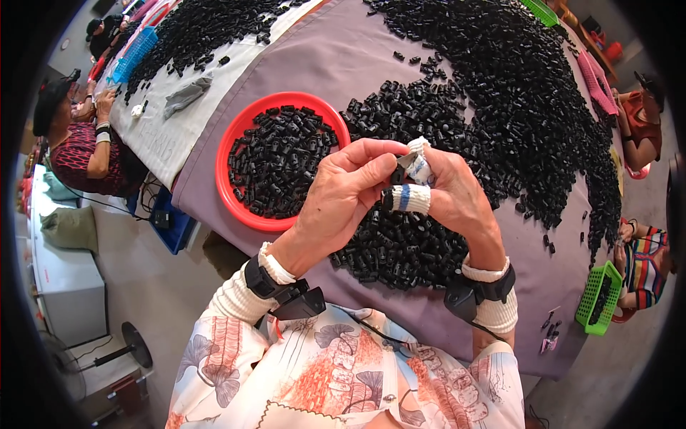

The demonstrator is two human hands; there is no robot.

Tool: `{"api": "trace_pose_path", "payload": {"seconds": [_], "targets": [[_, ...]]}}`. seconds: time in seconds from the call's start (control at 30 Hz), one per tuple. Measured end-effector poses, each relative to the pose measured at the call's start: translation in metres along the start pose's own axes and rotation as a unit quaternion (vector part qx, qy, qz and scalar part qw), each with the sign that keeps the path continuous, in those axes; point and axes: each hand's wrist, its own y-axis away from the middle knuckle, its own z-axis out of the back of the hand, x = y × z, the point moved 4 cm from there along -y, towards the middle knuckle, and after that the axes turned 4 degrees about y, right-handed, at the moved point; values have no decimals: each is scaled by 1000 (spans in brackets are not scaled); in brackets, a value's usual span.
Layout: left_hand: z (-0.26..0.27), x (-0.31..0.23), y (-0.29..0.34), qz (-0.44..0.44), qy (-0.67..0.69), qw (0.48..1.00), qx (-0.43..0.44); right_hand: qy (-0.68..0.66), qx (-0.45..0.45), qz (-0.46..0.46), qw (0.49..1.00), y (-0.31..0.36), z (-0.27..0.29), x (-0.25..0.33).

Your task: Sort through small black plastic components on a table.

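Both hands meet above a heap of small black cylindrical plastic parts (396, 247). My left hand (339, 193) is closed in a pinch, its thumb and fingertips around one small black plastic part (398, 175). My right hand (461, 193) is closed at the same part from the other side. White ribbed finger covers with blue bands (411, 198) wrap its thumb and forefinger. Something small and greyish shows at the forefinger's tip; its kind cannot be made out. A round red tray (227, 189) full of similar black parts lies left of my left hand.
A purple cloth (286, 68) covers the table, with a larger black pile (529, 93) at the far right. Green basket (582, 307) and pink basket (597, 82) stand along the right edge. People (89, 154) sit at both sides. A fan (136, 344) stands lower left.
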Motion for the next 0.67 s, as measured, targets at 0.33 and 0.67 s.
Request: {"api": "trace_pose_path", "payload": {"seconds": [0.33, 0.67], "targets": [[1, 0, 5, -14, -21, 1000, -14, -23, 15, 14, 1000, 4, -5, 1], [0, 3, 10, -14, -63, 998, -7, -34, 20, -5, 999, 13, -7, 5]]}}
